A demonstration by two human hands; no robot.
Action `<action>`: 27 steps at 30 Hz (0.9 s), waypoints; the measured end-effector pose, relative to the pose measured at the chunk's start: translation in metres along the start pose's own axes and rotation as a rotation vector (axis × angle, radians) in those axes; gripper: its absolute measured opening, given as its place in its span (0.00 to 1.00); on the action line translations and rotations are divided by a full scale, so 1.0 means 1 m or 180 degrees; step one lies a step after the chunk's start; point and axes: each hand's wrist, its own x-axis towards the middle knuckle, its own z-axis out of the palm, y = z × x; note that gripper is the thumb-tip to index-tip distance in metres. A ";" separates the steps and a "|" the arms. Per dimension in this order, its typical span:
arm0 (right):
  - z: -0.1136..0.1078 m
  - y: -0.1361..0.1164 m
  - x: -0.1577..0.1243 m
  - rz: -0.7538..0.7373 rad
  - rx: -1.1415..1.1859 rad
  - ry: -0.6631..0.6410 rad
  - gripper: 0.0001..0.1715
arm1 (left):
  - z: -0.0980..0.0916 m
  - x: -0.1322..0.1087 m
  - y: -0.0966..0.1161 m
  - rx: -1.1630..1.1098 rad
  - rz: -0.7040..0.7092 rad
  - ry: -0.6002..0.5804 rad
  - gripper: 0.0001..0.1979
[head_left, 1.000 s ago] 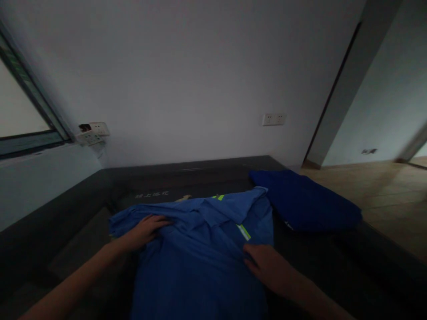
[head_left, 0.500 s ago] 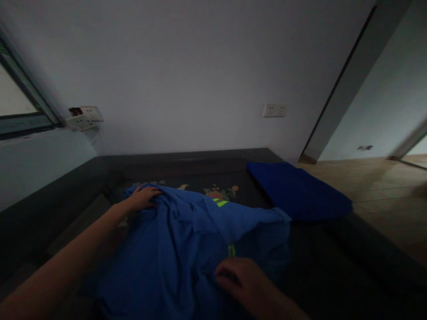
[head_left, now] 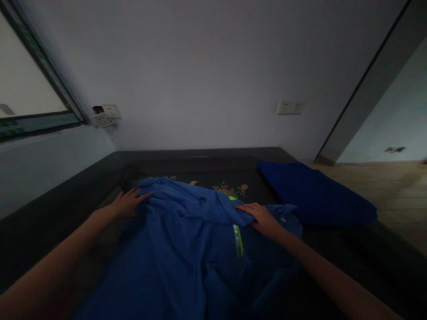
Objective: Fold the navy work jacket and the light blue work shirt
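A blue garment (head_left: 180,226) with yellow-green and silver reflective strips lies spread and wrinkled over the dark surface. At its upper left edge rests my left hand (head_left: 128,203), open, fingers spread against the cloth. My right hand (head_left: 262,218) lies on the garment's upper right part, just above the vertical reflective strip (head_left: 237,241). Its fingers are stretched out over a fold of the cloth, and the fingertips touch it.
A folded darker blue cloth (head_left: 316,193) lies to the right on the dark surface (head_left: 200,155). Behind stands a wall with sockets (head_left: 290,107). At the left is a window; a tiled floor (head_left: 400,182) shows at the right.
My right hand has moved up from the garment's lower part onto its upper right part. My left hand has opened at the left edge. The view has shifted, and the cloth's upper part lies flatter.
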 end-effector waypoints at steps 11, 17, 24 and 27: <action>-0.009 0.026 0.047 0.0793 0.0769 0.0872 0.16 | -0.035 -0.035 0.284 -0.0747 0.2973 0.0293 0.11; 0.004 0.045 0.076 0.1099 0.0558 0.0850 0.13 | 0.015 -0.023 0.307 -0.1018 0.2663 0.0947 0.15; -0.026 0.072 0.125 0.1156 0.0427 0.1156 0.18 | 0.030 -0.023 0.301 -0.1464 0.2506 0.0901 0.23; -0.049 0.086 0.151 0.1290 0.0343 0.1413 0.20 | 0.030 -0.021 0.302 -0.1458 0.2502 0.0837 0.23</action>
